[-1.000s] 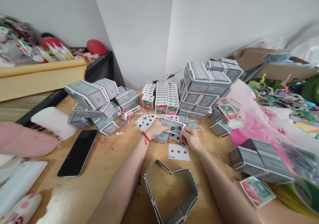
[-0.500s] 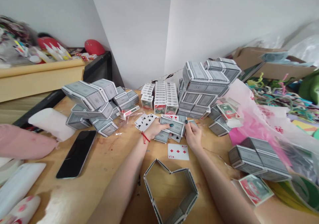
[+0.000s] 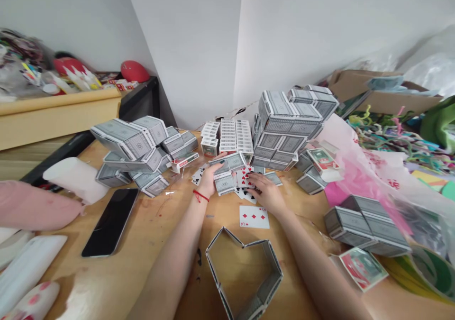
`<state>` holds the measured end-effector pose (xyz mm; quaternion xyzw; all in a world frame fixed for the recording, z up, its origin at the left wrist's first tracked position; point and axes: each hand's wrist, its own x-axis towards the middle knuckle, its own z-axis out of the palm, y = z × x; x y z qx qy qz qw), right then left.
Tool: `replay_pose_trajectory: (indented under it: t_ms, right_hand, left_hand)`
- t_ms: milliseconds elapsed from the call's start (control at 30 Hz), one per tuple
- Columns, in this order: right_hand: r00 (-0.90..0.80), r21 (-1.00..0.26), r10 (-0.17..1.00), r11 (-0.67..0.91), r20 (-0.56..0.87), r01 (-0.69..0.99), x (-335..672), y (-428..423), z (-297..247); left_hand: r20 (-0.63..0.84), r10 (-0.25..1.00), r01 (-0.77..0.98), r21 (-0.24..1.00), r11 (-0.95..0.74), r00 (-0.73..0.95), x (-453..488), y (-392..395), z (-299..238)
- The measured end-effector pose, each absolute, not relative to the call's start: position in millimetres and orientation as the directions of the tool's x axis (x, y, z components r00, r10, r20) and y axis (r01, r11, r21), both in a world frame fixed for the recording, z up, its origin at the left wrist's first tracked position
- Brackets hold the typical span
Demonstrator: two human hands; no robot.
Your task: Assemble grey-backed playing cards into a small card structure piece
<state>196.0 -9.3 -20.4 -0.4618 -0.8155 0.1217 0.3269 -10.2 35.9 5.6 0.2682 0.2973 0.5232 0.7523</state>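
My left hand (image 3: 210, 178) is closed on a small stack of grey-backed playing cards (image 3: 230, 162), lifted slightly above the wooden table (image 3: 149, 244). My right hand (image 3: 266, 193) lies palm down, fingers spread, over loose cards (image 3: 245, 180) scattered on the table, some face up with red pips. A face-up five of diamonds (image 3: 254, 216) lies just below both hands. Nearer to me stands a heart-shaped frame made of folded cards (image 3: 245, 275), hollow inside.
Piles of grey card blocks (image 3: 137, 142) rest at the left and a taller pile of them (image 3: 291, 121) at the right, with rows of boxed decks (image 3: 231, 137) between. A black phone (image 3: 112, 220) lies at left. Pink plastic (image 3: 359, 178) and more blocks (image 3: 369, 225) crowd the right.
My left hand has lifted its card stack up and away from me. My right hand let go of the stack and came down flat on the loose cards.
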Motion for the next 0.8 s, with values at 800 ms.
replay_pose_trajectory:
  t_ms: [800]
  right_hand:
    - [0.363, -0.954, 0.882, 0.274, 0.3, 0.124, 205, -10, -24]
  left_hand:
    - [-0.13, 0.985, -0.492, 0.855, 0.168, 0.11, -3, 37, 0]
